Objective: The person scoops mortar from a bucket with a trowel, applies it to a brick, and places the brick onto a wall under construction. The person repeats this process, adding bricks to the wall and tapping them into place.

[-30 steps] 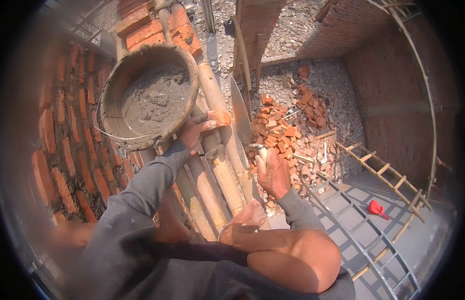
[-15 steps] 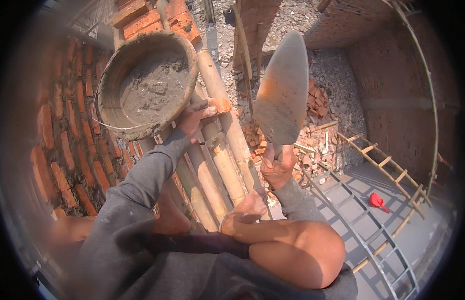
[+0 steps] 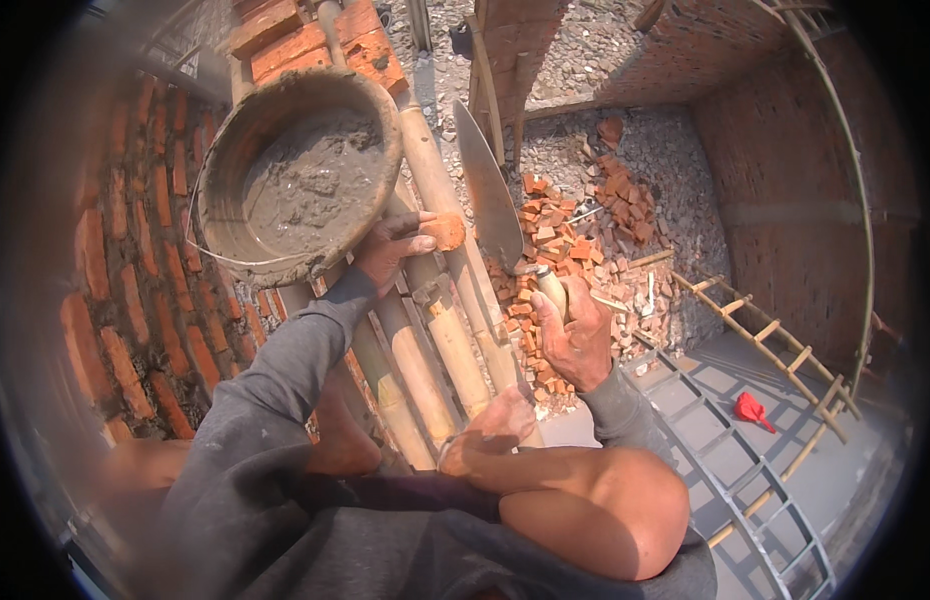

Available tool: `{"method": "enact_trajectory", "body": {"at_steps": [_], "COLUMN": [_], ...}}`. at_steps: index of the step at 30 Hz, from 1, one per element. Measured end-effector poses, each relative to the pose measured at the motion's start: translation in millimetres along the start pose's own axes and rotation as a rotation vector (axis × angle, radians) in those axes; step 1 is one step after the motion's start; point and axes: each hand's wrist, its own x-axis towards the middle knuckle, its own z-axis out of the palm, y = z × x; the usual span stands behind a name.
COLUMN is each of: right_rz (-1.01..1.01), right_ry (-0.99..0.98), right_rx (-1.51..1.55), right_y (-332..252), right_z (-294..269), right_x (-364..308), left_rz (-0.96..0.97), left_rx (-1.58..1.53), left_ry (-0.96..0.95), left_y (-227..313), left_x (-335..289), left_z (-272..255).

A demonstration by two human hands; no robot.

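Observation:
My right hand (image 3: 580,335) is closed round the wooden handle of a trowel (image 3: 488,190). Its long metal blade points up and left, turned partly edge-on, beyond the bamboo poles. Between the thumb and fingers of my left hand (image 3: 391,250) is a small orange brick piece (image 3: 444,232), held over the poles. Just beside that hand stands a round bucket (image 3: 383,130) with a wire handle, and wet grey mortar (image 3: 310,185) fills much of it. The trowel and the brick piece are apart.
Bamboo poles (image 3: 447,345) form the platform under my bare feet. Bricks (image 3: 290,50) are stacked beyond the bucket. A brick wall (image 3: 145,290) runs along the left. Far below on the right lie broken bricks (image 3: 575,245), a metal ladder (image 3: 730,465) and a bamboo ladder (image 3: 770,325).
The trowel blade has swung left and rolled from broad face to nearly edge-on, as my right hand shifted slightly right and down. My left hand's brick piece now shows more fully.

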Motion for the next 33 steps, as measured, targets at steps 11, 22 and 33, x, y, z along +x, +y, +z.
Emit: {"method": "enact_trajectory", "body": {"at_steps": [11, 22, 33], "right_rz": [0.015, -0.04, 0.075], "right_ry": [-0.163, -0.117, 0.166], "right_rx": [-0.157, -0.026, 0.134], "right_y": [10.9, 11.0, 19.7], "right_z": [9.5, 15.9, 20.7], "right_x": [-6.9, -6.9, -10.8], "left_rz": [-0.007, 0.008, -0.053], "left_rx": [0.031, -0.003, 0.028], "left_ry": [0.013, 0.001, -0.01], "left_y": [3.0, 3.1, 6.0], "left_x": [3.3, 2.4, 2.0], "left_z": [0.4, 0.3, 2.0]}}
